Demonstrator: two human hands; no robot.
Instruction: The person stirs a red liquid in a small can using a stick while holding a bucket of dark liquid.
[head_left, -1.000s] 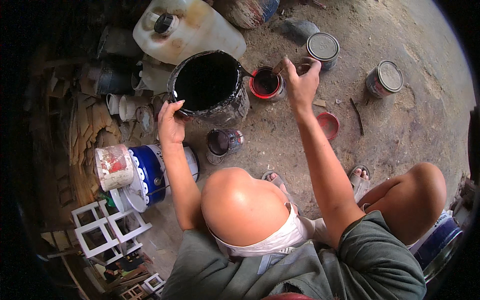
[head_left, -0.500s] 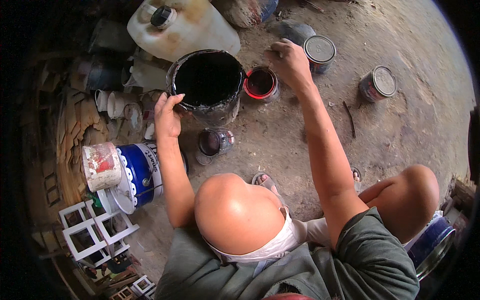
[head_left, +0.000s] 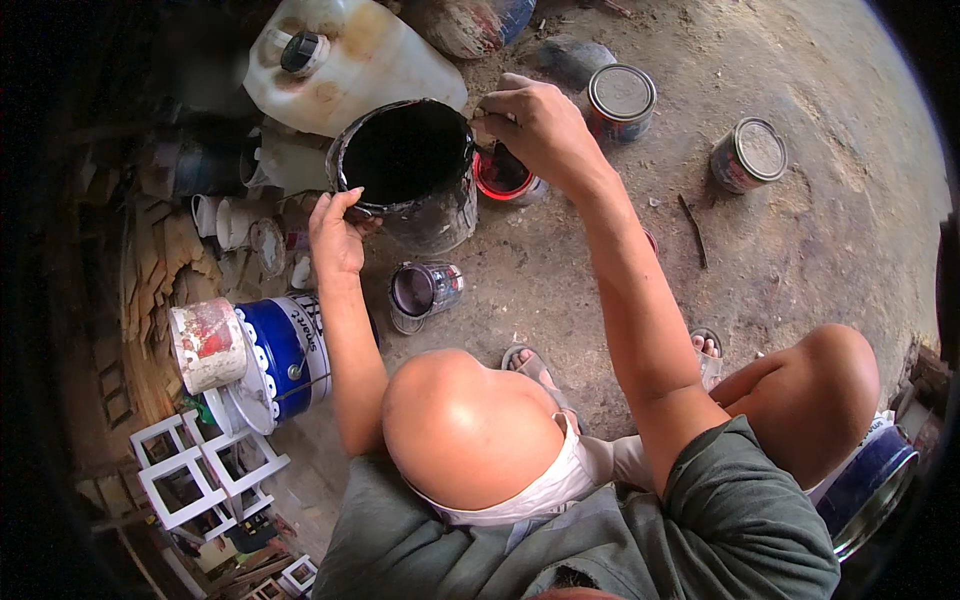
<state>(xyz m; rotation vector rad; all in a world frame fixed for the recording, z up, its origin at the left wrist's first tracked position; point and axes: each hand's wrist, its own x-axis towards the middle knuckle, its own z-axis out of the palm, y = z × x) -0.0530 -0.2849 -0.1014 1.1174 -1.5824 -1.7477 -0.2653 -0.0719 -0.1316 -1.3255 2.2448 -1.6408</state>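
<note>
The left hand (head_left: pixel 335 232) grips the near rim of a black bucket (head_left: pixel 408 165) full of dark paint, its fingers (head_left: pixel 345 198) curled over the edge and the thumb outside against the wall. The bucket stands on the dirt floor (head_left: pixel 800 250), tilted a little toward the person. The right hand (head_left: pixel 540 125) hovers at the bucket's far right rim, fingers bent and pinched together; whether they clasp anything I cannot tell. Just under those fingers sits a small open can with red paint (head_left: pixel 505 178), touching the bucket's side. Beyond the right hand stand two closed tins (head_left: pixel 621 98) and (head_left: pixel 749 153), well apart from each other. Near the left wrist an empty can (head_left: pixel 425 291) lies on its side, and farther left a blue pail (head_left: pixel 285 352). A white jerrycan (head_left: pixel 345 62) lies behind the bucket.
</note>
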